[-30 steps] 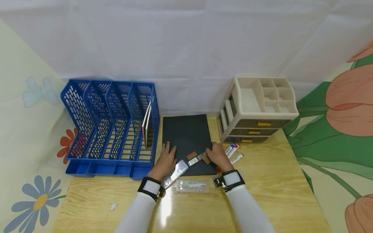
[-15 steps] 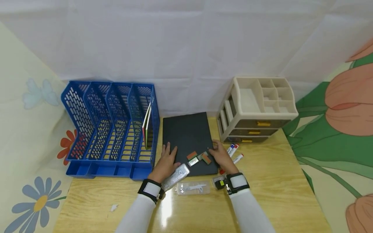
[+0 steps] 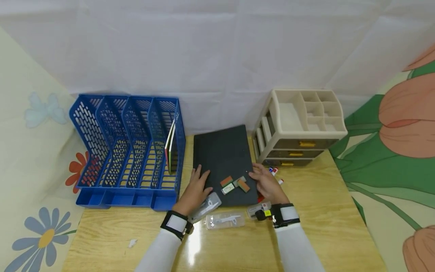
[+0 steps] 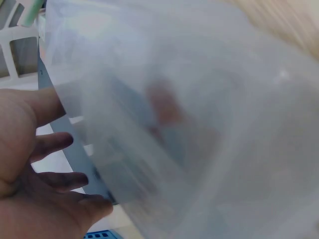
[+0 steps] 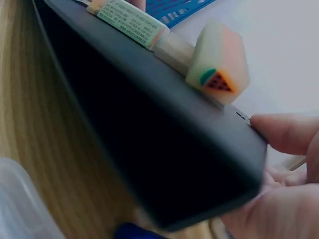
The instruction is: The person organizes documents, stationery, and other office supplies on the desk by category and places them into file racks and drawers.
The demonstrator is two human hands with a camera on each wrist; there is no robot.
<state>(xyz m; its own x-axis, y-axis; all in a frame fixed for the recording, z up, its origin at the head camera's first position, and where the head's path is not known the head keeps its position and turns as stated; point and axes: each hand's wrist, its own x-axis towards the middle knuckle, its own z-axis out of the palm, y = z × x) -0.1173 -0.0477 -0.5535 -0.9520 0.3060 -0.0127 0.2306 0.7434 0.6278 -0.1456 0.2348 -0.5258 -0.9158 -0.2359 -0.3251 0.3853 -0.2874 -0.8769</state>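
A flat black board with several erasers on it lies between the two hands. My right hand grips its right edge, thumb on top and fingers below; in the right wrist view this side is tilted up over the table. One eraser has a watermelon print, and another wears a printed label. At the board's left edge my left hand rests with spread fingers. A clear plastic case lies by its thumb and wrist, and blocks much of the left wrist view.
A second clear case lies in front of the board, and a smaller clear box beside the right wrist. Markers lie behind the right hand. A blue file rack stands left, a cream drawer unit right.
My right hand has shifted right with the board's edge. The board has turned slightly, its far right corner rising in the view, and the erasers moved along. My left hand stays nearly in place.
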